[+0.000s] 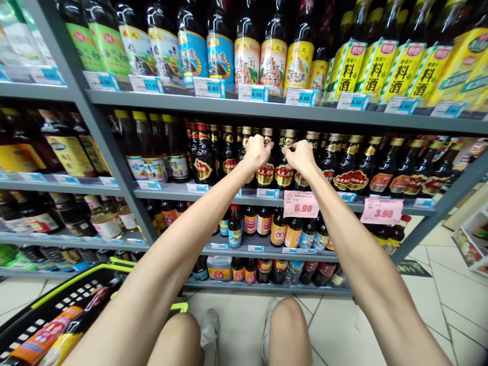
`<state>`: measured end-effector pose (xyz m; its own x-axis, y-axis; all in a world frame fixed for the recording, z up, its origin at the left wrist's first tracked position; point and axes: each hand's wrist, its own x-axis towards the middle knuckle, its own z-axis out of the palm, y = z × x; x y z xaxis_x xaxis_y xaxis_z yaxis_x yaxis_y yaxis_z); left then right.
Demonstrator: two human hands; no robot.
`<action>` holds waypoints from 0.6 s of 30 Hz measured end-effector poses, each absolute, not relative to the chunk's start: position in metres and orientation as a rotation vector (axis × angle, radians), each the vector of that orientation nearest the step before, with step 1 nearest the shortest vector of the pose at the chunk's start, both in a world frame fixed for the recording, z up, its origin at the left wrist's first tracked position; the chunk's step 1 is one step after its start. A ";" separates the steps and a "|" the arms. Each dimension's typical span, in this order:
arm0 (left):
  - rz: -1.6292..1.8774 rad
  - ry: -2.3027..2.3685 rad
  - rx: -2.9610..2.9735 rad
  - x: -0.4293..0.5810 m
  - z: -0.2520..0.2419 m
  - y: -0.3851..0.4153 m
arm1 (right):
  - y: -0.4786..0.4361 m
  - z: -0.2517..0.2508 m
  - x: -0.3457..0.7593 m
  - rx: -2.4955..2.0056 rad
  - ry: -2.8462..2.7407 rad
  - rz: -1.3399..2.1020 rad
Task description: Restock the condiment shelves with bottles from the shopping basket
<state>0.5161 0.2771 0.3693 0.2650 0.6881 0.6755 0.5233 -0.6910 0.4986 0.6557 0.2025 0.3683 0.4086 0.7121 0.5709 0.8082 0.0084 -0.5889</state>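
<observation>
Crouches beside a basket (68, 286) at lower left, loaded with an orange-labelled bottle (48, 333) and a yellow-labelled bottle (70, 339), both slanted. Reaches with the left hand (258, 152), with fingers curled narrow, to the top of an upright dark bottle (265, 175) on the middle shelf (173, 194). Reaches with the right hand (301, 155), likewise curled narrow, to the neck of a second dark bottle (284, 176) just beside. Cannot tell whether gripping either. Has, farther right, a white bin (465, 249) of blurred goods.
</observation>
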 end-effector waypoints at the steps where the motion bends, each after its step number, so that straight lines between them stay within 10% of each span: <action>1: 1.417 1.138 2.362 0.516 0.370 0.279 | 0.204 0.368 0.657 -1.726 -1.341 -0.139; 18: 1.473 0.822 2.202 0.505 0.364 0.264 | 0.201 0.350 0.654 -1.627 -1.343 -0.358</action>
